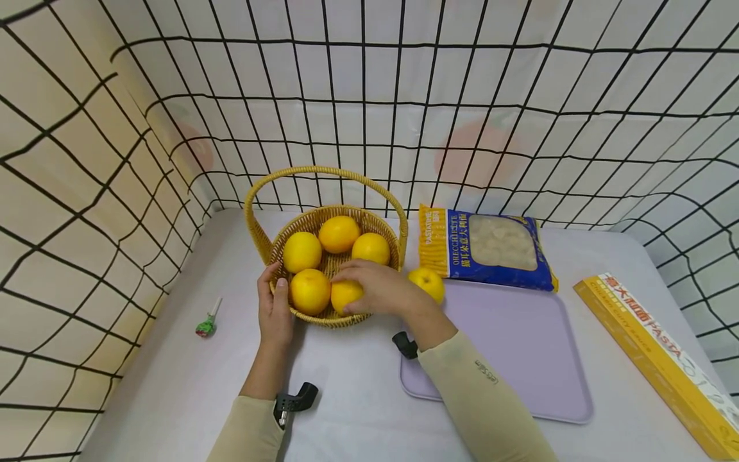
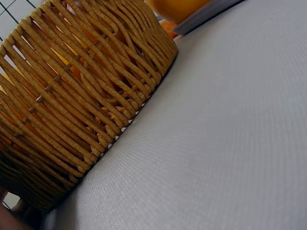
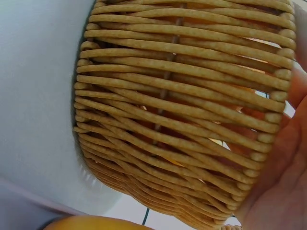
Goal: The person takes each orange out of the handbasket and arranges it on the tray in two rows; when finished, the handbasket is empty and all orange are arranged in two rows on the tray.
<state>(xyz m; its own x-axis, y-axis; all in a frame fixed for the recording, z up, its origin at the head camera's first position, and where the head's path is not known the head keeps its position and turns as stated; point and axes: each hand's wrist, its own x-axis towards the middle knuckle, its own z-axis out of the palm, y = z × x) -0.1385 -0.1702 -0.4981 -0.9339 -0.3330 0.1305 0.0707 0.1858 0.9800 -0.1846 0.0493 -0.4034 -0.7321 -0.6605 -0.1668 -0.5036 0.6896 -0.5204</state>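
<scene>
A tan wicker basket [image 1: 331, 323] with a tall arched handle [image 1: 323, 170] holds several round yellow fruits. My left hand [image 1: 276, 314] grips its left rim, thumb over the edge. Reaching in from the right, my right hand [image 1: 381, 289] holds a yellow fruit [image 1: 345, 296] at the basket's front right, fingers over its top and thumb at its near side. Another yellow fruit [image 1: 308, 292] sits right beside it. In the left wrist view the basket's woven side [image 2: 91, 72] fills the upper left. The right wrist view shows my palm [image 3: 283, 177] against the basket's rim.
One yellow fruit [image 1: 427, 282] lies at the upper left corner of a lilac tray [image 1: 519, 353]. Behind the tray is a blue and yellow pasta bag [image 1: 491, 247]. A long pasta box [image 1: 658, 359] lies far right, a lollipop [image 1: 208, 321] left. Black wire mesh [image 1: 364, 102] encloses the table.
</scene>
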